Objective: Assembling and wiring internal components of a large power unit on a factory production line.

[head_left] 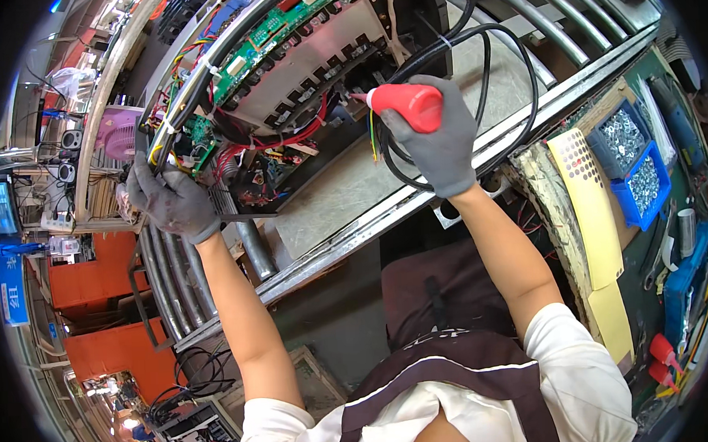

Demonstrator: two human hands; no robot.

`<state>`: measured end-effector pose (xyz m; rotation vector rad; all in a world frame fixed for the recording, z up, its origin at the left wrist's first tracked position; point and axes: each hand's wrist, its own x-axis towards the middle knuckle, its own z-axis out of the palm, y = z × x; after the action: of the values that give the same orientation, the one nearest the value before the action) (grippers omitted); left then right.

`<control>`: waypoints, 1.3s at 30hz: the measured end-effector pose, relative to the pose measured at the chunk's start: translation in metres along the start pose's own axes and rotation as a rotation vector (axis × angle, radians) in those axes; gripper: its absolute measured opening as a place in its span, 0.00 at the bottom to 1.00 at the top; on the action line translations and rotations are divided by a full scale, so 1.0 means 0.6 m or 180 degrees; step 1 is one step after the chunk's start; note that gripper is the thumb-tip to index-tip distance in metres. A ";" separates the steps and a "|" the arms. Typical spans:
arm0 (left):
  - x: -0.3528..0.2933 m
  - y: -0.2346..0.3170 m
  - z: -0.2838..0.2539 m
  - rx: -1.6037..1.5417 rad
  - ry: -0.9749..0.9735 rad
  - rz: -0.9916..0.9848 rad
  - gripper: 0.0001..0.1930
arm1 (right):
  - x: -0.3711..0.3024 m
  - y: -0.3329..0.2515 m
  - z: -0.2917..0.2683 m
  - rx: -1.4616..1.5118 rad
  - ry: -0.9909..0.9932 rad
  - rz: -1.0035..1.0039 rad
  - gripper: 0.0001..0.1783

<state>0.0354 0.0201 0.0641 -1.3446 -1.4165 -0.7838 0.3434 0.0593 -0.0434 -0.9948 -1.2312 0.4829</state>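
My right hand [445, 142], in a grey glove, is closed around a red squeeze bottle [420, 106]. The bottle is tilted, its thin nozzle pointing left at an opened electronic unit [308, 73]. That unit has green circuit boards [260, 35], a pale metal panel and bundles of red, black and yellow wires [287, 137]. At the unit's near left corner lies my gloved left hand [173, 201], its fingers stretched out and apart beside the yellow wires. Whether its fingertips press on the frame is hard to tell. Thick black cables [486, 73] loop behind my right hand.
The unit sits on a grey board [322, 214] over a roller conveyor with a metal rail [354, 233]. On the right bench stand blue bins [644, 181] of small metal parts, a yellow perforated sheet [586, 203] and more red bottles [661, 350]. Orange panels [95, 268] stand left.
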 end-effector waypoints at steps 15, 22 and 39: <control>-0.002 -0.005 0.004 -0.0143 0.0030 -0.0102 0.21 | 0.018 0.045 0.072 -0.0304 -0.0167 -0.0253 0.22; -0.001 -0.012 0.007 -0.0128 0.0145 0.0040 0.20 | 0.046 0.046 0.065 -0.0347 -0.0427 -0.0043 0.20; -0.007 -0.014 0.008 -0.0322 0.0183 -0.0137 0.20 | 0.023 0.049 0.108 -0.0544 0.0009 -0.0823 0.23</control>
<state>0.0254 0.0218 0.0603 -1.3612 -1.3802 -0.9263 0.2929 0.1085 -0.0597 -0.9611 -1.3932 0.1762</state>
